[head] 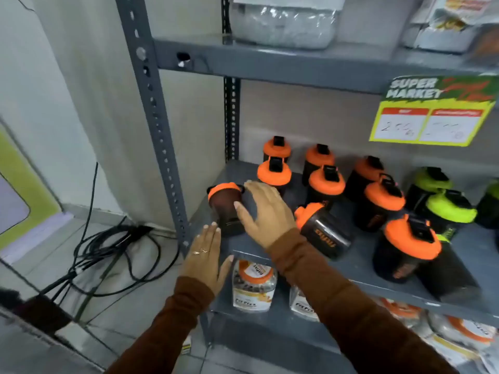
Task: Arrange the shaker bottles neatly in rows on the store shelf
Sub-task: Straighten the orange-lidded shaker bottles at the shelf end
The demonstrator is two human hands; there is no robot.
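Note:
Several black shaker bottles with orange lids stand on the grey middle shelf (351, 263). One orange-lidded bottle (225, 209) sits at the shelf's front left corner. My right hand (266, 214) is open just to its right, thumb close to its side. My left hand (206, 259) is open below that bottle at the shelf's front edge, with rings on one finger. Another orange-lidded bottle (322, 230) leans tilted right of my right wrist. A big one (407, 247) stands at the front. Green-lidded bottles (448, 207) stand at the right.
A slotted grey upright (154, 103) frames the shelf's left side. Packaged jars (253, 284) hang on the shelf below. A supermarket price sign (432, 112) hangs from the upper shelf. Black cables (108, 252) lie on the tiled floor at the left.

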